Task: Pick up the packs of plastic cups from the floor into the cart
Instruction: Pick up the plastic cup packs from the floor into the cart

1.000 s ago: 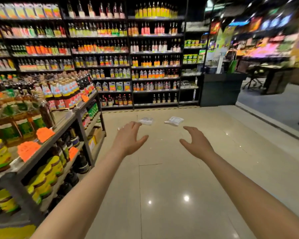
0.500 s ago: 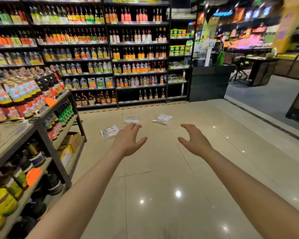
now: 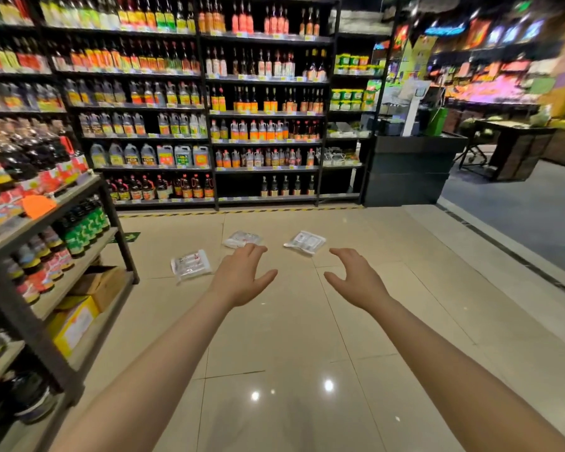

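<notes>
Three clear packs of plastic cups lie on the beige tiled floor ahead of me: one at the left point(image 3: 191, 265), one in the middle point(image 3: 241, 239) and one at the right point(image 3: 304, 242). My left hand point(image 3: 240, 275) is stretched forward with relaxed, spread fingers, its fingertips overlapping the middle pack in the picture but held above the floor. Beside it, my right hand point(image 3: 356, 278) reaches out the same way, open and holding nothing, just below the right pack. No cart is in view.
A low shelf unit point(image 3: 59, 216) full of bottles and boxes runs along my left. Tall shelves of bottles point(image 3: 209, 109) close the aisle behind the packs. A dark counter point(image 3: 408, 171) stands at the right, with a grey floor area beyond it.
The view has moved forward along the aisle, so the packs look larger and nearer. All three packs now show clear of my left hand. Both hands stay outstretched and open.
</notes>
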Demonstrator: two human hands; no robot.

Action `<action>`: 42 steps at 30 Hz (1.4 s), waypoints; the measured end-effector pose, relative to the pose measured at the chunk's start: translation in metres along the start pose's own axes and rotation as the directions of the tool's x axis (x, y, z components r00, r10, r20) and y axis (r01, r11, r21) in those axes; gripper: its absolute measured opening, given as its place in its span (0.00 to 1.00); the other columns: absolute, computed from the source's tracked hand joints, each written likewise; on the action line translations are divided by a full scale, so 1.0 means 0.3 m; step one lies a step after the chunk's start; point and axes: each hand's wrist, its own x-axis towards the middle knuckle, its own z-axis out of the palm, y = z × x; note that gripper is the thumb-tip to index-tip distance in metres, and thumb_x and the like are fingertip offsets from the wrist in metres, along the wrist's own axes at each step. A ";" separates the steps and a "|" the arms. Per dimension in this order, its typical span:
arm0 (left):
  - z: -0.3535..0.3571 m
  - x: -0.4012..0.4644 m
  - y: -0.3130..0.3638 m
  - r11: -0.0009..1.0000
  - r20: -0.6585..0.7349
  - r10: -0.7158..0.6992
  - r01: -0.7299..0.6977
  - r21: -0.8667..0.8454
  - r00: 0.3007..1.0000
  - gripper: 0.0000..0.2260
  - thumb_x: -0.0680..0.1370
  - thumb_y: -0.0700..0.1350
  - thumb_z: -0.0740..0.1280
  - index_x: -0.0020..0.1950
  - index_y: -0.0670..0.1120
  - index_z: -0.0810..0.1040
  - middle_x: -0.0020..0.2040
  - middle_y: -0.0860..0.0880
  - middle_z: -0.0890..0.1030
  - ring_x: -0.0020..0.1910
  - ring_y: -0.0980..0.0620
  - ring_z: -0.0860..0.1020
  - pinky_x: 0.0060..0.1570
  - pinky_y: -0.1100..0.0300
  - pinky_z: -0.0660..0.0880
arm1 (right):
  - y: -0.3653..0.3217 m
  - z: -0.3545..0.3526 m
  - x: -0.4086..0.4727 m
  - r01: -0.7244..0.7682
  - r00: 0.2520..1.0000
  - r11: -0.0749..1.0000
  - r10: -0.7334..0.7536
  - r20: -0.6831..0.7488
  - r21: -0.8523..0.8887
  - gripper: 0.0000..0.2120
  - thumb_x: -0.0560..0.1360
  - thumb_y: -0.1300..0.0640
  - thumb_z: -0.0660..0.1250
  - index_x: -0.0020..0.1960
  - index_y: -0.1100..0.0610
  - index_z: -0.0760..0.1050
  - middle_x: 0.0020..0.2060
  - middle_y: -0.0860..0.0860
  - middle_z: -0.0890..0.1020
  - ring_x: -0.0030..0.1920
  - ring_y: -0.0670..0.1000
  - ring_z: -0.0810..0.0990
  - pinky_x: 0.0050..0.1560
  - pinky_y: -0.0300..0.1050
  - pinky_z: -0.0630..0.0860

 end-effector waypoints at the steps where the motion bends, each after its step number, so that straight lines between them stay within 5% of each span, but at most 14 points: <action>1: 0.027 0.053 -0.022 1.000 0.005 0.000 0.000 -0.006 1.000 0.26 0.78 0.60 0.58 0.72 0.48 0.64 0.69 0.49 0.69 0.66 0.49 0.69 0.63 0.51 0.68 | 0.025 0.023 0.056 -0.006 1.000 1.000 0.006 0.006 0.002 0.27 0.76 0.48 0.64 0.73 0.51 0.63 0.69 0.48 0.68 0.68 0.50 0.67 0.62 0.48 0.70; 21: 0.432 1.315 -0.614 0.998 0.114 0.061 -0.058 -0.029 0.992 0.27 0.77 0.61 0.59 0.71 0.48 0.65 0.69 0.50 0.68 0.67 0.50 0.68 0.59 0.53 0.69 | 0.360 0.428 1.296 -0.184 0.982 0.980 0.180 0.053 0.076 0.27 0.75 0.48 0.65 0.72 0.51 0.64 0.69 0.49 0.68 0.69 0.51 0.67 0.65 0.49 0.68; 42: 0.963 2.683 -0.733 0.999 0.174 0.047 -0.046 -0.010 0.984 0.27 0.78 0.61 0.58 0.73 0.48 0.64 0.69 0.50 0.68 0.68 0.49 0.67 0.63 0.50 0.69 | 1.037 0.521 2.538 -0.278 0.956 0.958 0.268 0.122 0.067 0.30 0.75 0.48 0.65 0.74 0.51 0.60 0.71 0.50 0.66 0.69 0.53 0.66 0.65 0.51 0.69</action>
